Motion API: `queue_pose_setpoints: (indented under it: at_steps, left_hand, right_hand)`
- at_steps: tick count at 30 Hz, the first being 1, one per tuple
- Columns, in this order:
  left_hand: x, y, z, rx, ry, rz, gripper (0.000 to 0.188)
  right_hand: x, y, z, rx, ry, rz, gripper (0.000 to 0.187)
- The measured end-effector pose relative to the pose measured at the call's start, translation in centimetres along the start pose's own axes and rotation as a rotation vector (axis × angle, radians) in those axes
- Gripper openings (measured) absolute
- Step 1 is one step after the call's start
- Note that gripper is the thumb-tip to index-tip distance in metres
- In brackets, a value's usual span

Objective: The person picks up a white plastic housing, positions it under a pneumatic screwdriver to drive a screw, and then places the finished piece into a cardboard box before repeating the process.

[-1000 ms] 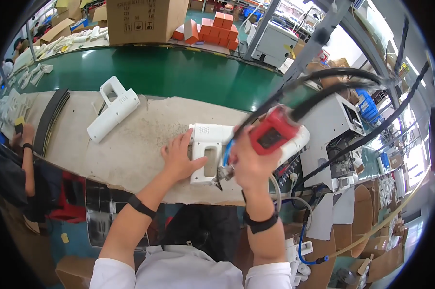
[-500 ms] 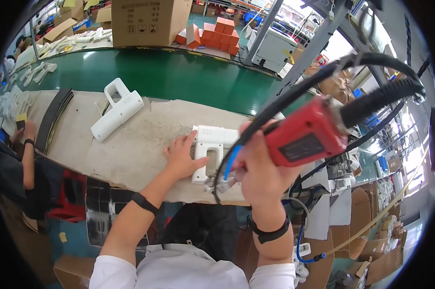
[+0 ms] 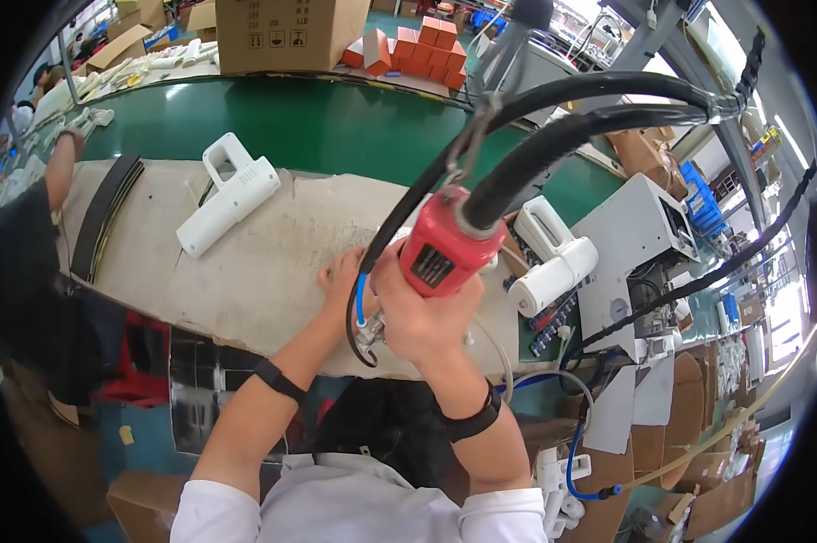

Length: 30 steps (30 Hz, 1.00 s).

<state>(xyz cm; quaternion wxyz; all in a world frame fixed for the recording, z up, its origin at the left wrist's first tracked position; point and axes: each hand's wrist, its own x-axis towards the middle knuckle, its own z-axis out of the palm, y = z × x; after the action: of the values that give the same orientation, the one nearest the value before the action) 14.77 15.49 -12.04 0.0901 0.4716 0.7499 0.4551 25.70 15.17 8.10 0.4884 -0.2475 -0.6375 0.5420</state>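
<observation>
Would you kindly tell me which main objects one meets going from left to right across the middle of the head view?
Dark curved strips, white handled housing, red power tool, second white handled housing, white machine.

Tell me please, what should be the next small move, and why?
Perhaps lift the red tool slightly to check the spot under it: the right hand gripping it hides much of that area, and the left hand is close by.
</observation>
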Motion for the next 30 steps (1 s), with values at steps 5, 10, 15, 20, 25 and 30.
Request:
queue_pose_setpoints:
  at_steps: [5, 10, 15, 20, 25, 30]
  left_hand:
    - [1.1, -3.8, 1.8, -0.321, -0.035, -0.024, 0.067]
    - [0.4, -0.7, -0.8, -0.209, 0.015, 0.222, 0.088]
    - [-2.7, 2.9, -8.8, -0.460, -0.084, -0.282, 0.086]
    - [-8.3, 2.0, -17.0, -0.620, -0.021, -0.398, 0.096]
    - [-10.9, 2.7, -20.2, -0.840, -0.226, -0.335, 0.097]
    - [-10.8, 2.1, -18.5, -0.885, -0.341, -0.196, 0.084]
  right_hand:
    - [0.4, -0.1, -0.1, 0.022, -0.037, -0.076, 0.010]
    - [2.5, -6.2, -2.7, 0.149, -0.023, -0.049, 0.018]
    - [2.1, -4.6, -5.2, -0.230, 0.187, -0.515, 0.046]
    - [-8.4, 1.6, -10.9, -0.520, -0.120, -0.447, 0.073]
    - [-12.1, 5.7, -9.9, -0.274, -0.243, 0.531, 0.063]
    - [-15.4, 5.8, -15.2, 0.356, -0.336, 0.764, 0.060]
